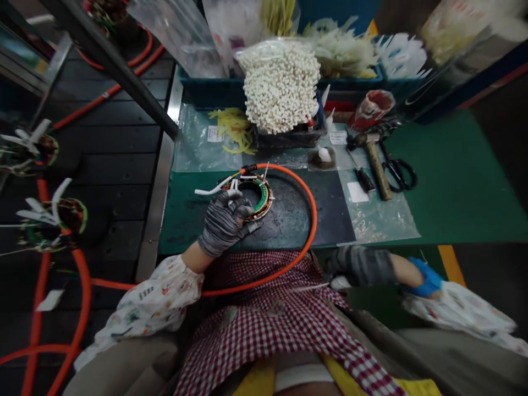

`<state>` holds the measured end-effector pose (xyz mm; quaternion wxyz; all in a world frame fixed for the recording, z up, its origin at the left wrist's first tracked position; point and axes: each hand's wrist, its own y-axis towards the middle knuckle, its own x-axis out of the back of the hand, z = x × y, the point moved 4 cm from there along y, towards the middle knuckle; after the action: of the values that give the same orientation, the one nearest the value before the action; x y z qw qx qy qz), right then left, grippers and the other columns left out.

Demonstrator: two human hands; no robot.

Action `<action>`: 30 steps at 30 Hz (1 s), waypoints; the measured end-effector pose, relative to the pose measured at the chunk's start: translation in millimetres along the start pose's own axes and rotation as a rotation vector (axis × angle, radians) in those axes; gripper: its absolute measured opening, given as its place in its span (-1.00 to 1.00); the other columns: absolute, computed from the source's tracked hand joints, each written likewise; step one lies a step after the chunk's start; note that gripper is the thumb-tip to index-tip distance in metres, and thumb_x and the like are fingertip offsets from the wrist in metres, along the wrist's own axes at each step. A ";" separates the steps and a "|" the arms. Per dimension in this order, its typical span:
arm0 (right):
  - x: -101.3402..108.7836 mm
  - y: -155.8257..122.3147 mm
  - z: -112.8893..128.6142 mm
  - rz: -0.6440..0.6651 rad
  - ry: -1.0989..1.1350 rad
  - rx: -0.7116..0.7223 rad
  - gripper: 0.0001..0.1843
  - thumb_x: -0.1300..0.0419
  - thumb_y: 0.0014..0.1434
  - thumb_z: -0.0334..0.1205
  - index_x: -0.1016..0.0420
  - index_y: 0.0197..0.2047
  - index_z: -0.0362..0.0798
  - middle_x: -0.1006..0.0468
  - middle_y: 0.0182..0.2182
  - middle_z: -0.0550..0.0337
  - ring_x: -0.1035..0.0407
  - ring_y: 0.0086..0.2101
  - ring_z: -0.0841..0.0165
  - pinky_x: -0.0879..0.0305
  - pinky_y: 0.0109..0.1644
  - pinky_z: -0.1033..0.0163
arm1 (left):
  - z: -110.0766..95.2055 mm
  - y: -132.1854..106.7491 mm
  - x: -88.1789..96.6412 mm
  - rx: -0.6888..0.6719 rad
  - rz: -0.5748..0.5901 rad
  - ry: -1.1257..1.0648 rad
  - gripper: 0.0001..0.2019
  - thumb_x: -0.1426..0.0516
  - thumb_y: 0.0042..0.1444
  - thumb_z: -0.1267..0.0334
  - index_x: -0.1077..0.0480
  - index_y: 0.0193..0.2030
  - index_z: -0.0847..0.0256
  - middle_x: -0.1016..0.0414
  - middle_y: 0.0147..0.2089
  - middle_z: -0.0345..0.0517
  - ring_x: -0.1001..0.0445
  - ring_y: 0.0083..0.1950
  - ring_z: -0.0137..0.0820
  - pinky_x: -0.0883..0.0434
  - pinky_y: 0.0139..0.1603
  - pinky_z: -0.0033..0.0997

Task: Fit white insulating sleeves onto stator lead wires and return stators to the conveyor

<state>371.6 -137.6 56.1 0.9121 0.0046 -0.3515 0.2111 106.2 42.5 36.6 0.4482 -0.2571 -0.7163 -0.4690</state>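
Observation:
My left hand (228,219), in a grey striped glove, is closed on the near left rim of a motor stator (266,199), a ring with copper windings and a green inner face. White sleeved leads (210,191) stick out to its left. A thick orange cable (312,209) leaves the stator's top and loops round to the right, then passes in front of the apron. My right hand (358,265), gloved alike and smeared by motion, is curled below the table's front edge. Something white (340,282) shows at its fingers, beside a thin pale strip (309,287); its kind is unclear.
A bag of small white pieces (282,88) stands behind the stator, before teal bins (214,91). A hammer (378,168), scissors (402,175) and screwdriver (363,179) lie right. More stators (72,214) with orange cables sit on the slatted surface (111,192) at left.

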 end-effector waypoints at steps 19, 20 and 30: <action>125.5 111.9 -15.2 -1.159 -0.790 -0.057 -0.72 -0.22 0.30 -0.05 -0.69 -0.23 -0.03 -0.61 -0.34 0.04 -0.45 -0.33 0.22 -0.39 -0.24 0.11 | -9.0 5.8 10.7 -0.064 -0.221 0.052 -0.79 -0.37 0.22 0.10 -0.49 -0.17 0.12 -0.68 -0.20 -0.10 -0.58 -0.02 -0.13 -0.55 0.02 -0.11; 125.5 118.6 -16.2 -1.135 -0.802 -0.081 -0.72 -0.21 0.31 -0.05 -0.69 -0.22 -0.03 -0.61 -0.33 0.03 -0.45 -0.32 0.22 -0.39 -0.21 0.10 | -9.3 6.1 10.8 -0.070 -0.217 0.045 -0.80 -0.37 0.22 0.11 -0.49 -0.17 0.12 -0.68 -0.20 -0.11 -0.59 -0.01 -0.14 -0.56 0.03 -0.12; 115.0 179.2 -38.1 -0.957 -0.790 -0.042 -0.36 -0.07 0.41 0.05 -0.34 0.43 -0.08 -0.38 0.36 -0.23 -0.18 0.37 -0.13 -0.07 0.46 -0.38 | -8.4 2.9 6.2 -0.052 -0.191 0.055 -0.80 -0.35 0.23 0.08 -0.51 -0.18 0.12 -0.69 -0.17 -0.08 -0.59 0.01 -0.11 -0.59 0.04 -0.08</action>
<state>402.6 75.5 76.3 0.7064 0.2217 -0.6256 -0.2459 108.9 35.9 44.7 0.4141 -0.1861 -0.7124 -0.5352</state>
